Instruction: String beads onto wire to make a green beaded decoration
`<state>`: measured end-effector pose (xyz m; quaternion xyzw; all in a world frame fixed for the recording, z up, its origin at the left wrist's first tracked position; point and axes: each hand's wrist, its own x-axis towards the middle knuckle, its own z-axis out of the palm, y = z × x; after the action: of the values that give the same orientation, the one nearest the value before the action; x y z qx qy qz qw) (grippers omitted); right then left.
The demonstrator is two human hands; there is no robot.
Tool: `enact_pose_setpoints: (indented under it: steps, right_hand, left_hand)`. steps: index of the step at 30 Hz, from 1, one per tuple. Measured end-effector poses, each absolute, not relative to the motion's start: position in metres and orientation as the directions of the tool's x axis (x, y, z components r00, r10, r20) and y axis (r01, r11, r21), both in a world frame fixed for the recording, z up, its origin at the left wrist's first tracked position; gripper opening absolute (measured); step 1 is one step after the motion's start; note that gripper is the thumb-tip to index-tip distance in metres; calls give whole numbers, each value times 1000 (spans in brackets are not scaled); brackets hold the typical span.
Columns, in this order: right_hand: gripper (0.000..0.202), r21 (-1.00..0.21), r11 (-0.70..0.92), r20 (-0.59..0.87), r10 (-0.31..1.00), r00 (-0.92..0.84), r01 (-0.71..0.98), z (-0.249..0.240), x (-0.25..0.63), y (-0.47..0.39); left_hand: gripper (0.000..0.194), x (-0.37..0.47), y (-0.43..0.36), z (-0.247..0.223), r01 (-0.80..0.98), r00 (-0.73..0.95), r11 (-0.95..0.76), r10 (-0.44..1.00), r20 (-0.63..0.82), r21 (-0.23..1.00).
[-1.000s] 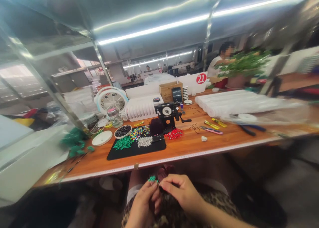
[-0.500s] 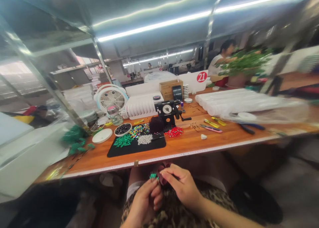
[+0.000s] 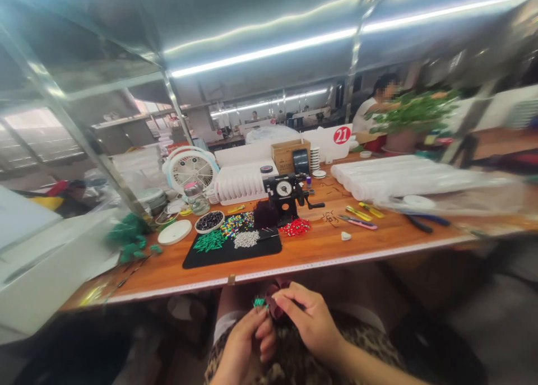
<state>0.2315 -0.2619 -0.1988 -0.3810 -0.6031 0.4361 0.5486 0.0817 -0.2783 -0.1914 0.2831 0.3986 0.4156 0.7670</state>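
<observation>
Over my lap, in front of the table edge, my left hand (image 3: 252, 337) is closed, its thumb and forefinger pinching the base of a small cluster of green pieces (image 3: 259, 301). Right beside it, my right hand (image 3: 309, 320) is closed in a pinch at a dark maroon, soft-looking strip or petal-like piece (image 3: 275, 305). What exactly lies between the right fingertips is too small to make out. On the table ahead, a black mat (image 3: 235, 254) carries green slender pieces (image 3: 210, 240), small white beads (image 3: 246, 239) and multicoloured beads (image 3: 236, 224).
A black hand-cranked machine with a dial (image 3: 284, 190) stands behind the mat, red beads (image 3: 295, 227) beside it. Pink-handled tweezers (image 3: 359, 222), yellow cutters (image 3: 357, 213) and white rolls (image 3: 390, 175) lie to the right. A fan (image 3: 193, 172) stands left. A co-worker (image 3: 374, 105) sits beyond a plant.
The whole view has shifted slightly downward and right with the head. Both hands keep nearly the same pose, still close together, and the maroon piece shows slightly differently.
</observation>
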Motion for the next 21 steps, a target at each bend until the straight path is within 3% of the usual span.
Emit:
enact_pose_setpoints:
  steps: [8,13,18,21]
  right_hand:
    - [28,-948,319,319,943,-100,-12,-200,231,-259]
    - [26,-908,412,404,909,-100,79,-207,230,-260]
    - [26,-635,675,670,724,-168,375,-221,229,-259]
    - [26,-487,714,756,633,-167,502,-225,228,-259]
  left_hand:
    - [55,82,-279,-189,-410,331,496,863,-382,766]
    - [56,82,-278,-190,-411,315,504,861,-400,760]
    - [54,85,-279,-193,-441,235,439,898,-371,783]
    - [49,88,-280,-194,-427,182,398,917,-354,812]
